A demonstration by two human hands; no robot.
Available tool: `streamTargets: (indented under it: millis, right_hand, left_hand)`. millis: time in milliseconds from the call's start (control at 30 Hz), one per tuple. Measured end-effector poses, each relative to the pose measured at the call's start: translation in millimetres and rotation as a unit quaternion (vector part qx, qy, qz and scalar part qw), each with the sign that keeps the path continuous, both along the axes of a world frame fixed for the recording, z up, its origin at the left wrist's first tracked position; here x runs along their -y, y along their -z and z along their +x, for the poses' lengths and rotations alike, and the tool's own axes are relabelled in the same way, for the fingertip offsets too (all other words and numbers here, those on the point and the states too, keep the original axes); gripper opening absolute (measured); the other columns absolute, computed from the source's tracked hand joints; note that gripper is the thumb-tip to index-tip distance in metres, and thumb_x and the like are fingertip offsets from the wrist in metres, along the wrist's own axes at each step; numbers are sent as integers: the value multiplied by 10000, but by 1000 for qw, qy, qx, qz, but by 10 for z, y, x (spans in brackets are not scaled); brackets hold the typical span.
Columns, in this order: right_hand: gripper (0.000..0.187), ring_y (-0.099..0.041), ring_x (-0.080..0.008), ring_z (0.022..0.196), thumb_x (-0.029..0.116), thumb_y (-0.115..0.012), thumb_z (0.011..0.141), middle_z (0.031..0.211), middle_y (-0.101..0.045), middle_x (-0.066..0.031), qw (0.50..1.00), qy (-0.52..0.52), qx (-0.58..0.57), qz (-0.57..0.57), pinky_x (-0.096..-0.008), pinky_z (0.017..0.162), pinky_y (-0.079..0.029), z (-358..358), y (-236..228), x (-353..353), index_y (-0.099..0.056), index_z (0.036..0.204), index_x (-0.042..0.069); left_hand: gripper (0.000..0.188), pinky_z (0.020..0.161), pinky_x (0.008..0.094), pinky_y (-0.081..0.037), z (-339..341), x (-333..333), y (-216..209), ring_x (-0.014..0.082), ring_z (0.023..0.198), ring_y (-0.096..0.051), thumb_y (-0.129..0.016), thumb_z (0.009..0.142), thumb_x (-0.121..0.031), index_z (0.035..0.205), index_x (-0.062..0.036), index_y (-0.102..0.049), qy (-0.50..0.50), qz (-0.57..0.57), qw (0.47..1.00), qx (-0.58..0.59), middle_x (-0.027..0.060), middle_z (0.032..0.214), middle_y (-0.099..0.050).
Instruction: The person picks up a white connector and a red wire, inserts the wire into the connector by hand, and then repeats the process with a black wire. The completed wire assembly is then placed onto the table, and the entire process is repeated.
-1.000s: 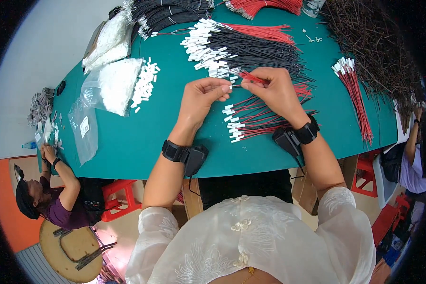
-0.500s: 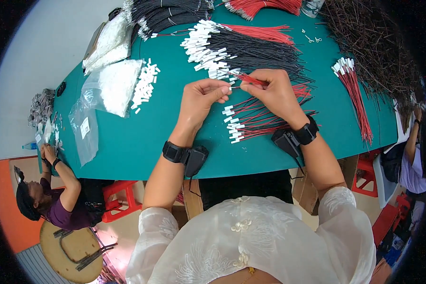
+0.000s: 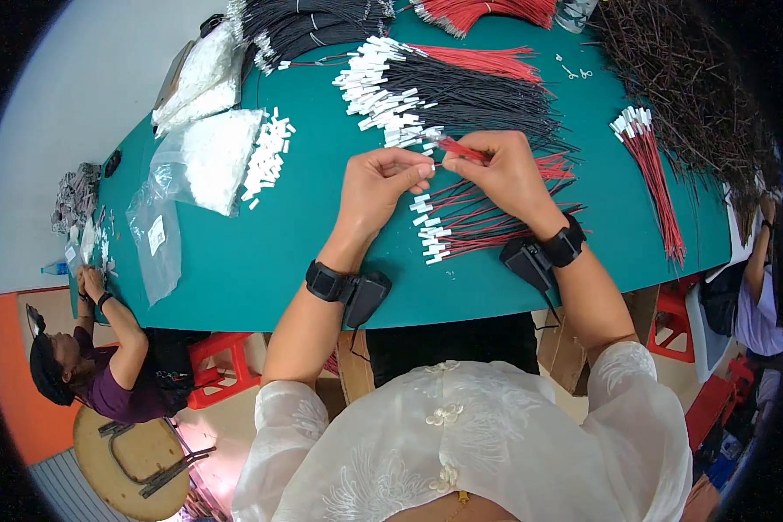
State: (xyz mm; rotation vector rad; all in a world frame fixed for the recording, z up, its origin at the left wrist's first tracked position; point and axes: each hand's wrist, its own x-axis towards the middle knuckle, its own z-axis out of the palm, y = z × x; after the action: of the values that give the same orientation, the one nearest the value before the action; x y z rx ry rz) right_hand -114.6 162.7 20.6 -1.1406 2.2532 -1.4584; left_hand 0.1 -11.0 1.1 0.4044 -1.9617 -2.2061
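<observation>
My left hand (image 3: 378,187) pinches a small white connector housing (image 3: 431,167) between thumb and fingertips. Close beside it, my right hand (image 3: 505,174) is closed on a small bundle of red wires (image 3: 463,150); one wire end points at the connector, and whether it sits inside is too small to tell. Beyond my hands lies a thick row of black wires (image 3: 478,103) with white connectors (image 3: 378,83) on their left ends. Red and black wires with white connectors (image 3: 433,239) are laid out below my right hand.
Loose white connectors (image 3: 268,157) lie beside an opened plastic bag of them (image 3: 222,161) on the green table (image 3: 235,278). Red connector-tipped wires (image 3: 657,187) and a dark wire heap (image 3: 687,78) are to the right. A co-worker (image 3: 113,348) sits at the left.
My left hand has shifted slightly right, bringing the connector nearer to my right hand. My right hand stays nearly in place, still holding the red wires.
</observation>
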Motion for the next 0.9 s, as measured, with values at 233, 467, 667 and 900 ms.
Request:
streamTargets:
  millis: [233,467,667,900]
  right_hand:
    - [176,-421,-60,578,100,-764,793,615,-550,-35,1000,1,5,1,-266,516,-349,33,-18,-6,-697,863,-46]
    - [182,-428,-61,575,105,-764,795,617,-558,-39,1000,-2,3,10,-269,512,-351,12,-21,-5,-696,866,-48]
    - [188,-440,-62,577,105,-764,794,624,-572,-53,1000,-2,1,5,-273,512,-355,13,-20,8,-698,875,-51]
    - [179,-441,-62,577,96,-756,794,626,-577,-59,1000,-9,-4,9,-276,512,-356,17,-26,12,-701,881,-51]
  left_hand:
    - [143,670,227,-549,-12,0,0,115,722,-668,-717,869,-38,989,40,-717,1,9,1000,2,99,854,-723]
    - [157,682,234,-558,-14,-39,-13,124,729,-673,-707,881,-48,1006,47,-706,-4,27,1000,15,107,869,-721]
    - [176,686,222,-545,-20,-8,9,117,732,-667,-698,894,-64,1029,48,-695,2,42,999,13,106,876,-722]
    - [175,689,217,-536,-21,-12,18,111,734,-662,-695,899,-72,1029,45,-694,5,38,999,13,102,877,-722]
